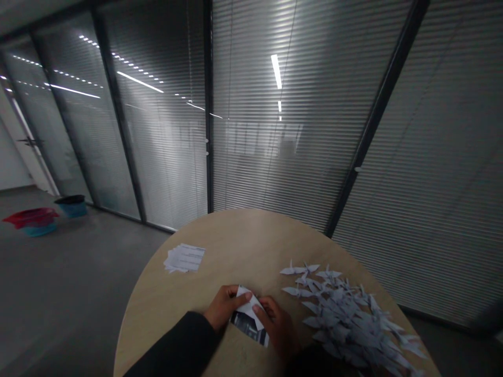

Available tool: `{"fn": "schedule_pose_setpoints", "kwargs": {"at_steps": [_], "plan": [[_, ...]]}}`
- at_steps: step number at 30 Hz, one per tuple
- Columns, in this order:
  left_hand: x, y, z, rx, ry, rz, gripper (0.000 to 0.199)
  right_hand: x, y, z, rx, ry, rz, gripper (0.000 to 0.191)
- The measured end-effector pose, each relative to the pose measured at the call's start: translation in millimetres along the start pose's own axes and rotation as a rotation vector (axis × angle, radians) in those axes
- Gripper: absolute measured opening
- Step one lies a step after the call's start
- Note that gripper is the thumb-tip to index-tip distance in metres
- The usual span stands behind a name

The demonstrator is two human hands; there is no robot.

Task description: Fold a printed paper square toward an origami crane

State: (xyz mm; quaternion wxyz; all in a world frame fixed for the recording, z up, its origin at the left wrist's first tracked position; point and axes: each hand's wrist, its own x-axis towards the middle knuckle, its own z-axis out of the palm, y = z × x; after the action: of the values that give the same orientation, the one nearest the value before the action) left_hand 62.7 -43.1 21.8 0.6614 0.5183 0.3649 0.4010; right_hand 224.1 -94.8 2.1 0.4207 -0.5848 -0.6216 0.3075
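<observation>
Between my two hands is a partly folded sheet of white paper (250, 302), held above the near middle of the round table. My left hand (227, 303) pinches its left side, thumb on top. On the other side my right hand (277, 322) grips the paper, also with the thumb on top. Just below the paper, near my wrists, lies a dark, shiny rectangular item (248, 327), perhaps a phone; the paper and hands partly cover it. A large heap of folded paper cranes (346, 319) spreads over the table to the right of my right hand.
A small stack of printed paper sheets (184, 257) lies at the table's (243, 230) left. Glass partitions with blinds (275, 173) stand behind the table. On the floor at left are a blue bin with a red liner (33, 220) and a bin with a black liner (73, 206).
</observation>
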Motion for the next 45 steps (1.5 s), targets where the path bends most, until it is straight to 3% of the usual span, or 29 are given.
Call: {"fn": "schedule_pose_setpoints", "kwargs": {"at_steps": [5,15,25,37,45], "plan": [[-2.0,1.4,7.3,-0.074,0.057,-0.005,0.051,4.2,7.2,1.2,-0.016,-0.024,0.08,0.039],[-5.6,10.1,16.0,-0.159,0.203,0.008,0.048,6.4,12.7,2.5,-0.049,-0.019,0.136,0.036],[-5.8,9.3,15.6,-0.081,0.239,0.051,0.049,5.5,9.1,0.5,-0.069,-0.035,0.123,0.024],[-6.7,6.9,18.1,-0.152,0.202,0.03,0.047,4.2,3.8,1.7,-0.016,-0.014,0.114,0.038],[-7.4,14.1,16.4,-0.141,0.261,0.038,0.046,3.3,-1.9,-2.6,-0.036,-0.073,0.131,0.039]]}}
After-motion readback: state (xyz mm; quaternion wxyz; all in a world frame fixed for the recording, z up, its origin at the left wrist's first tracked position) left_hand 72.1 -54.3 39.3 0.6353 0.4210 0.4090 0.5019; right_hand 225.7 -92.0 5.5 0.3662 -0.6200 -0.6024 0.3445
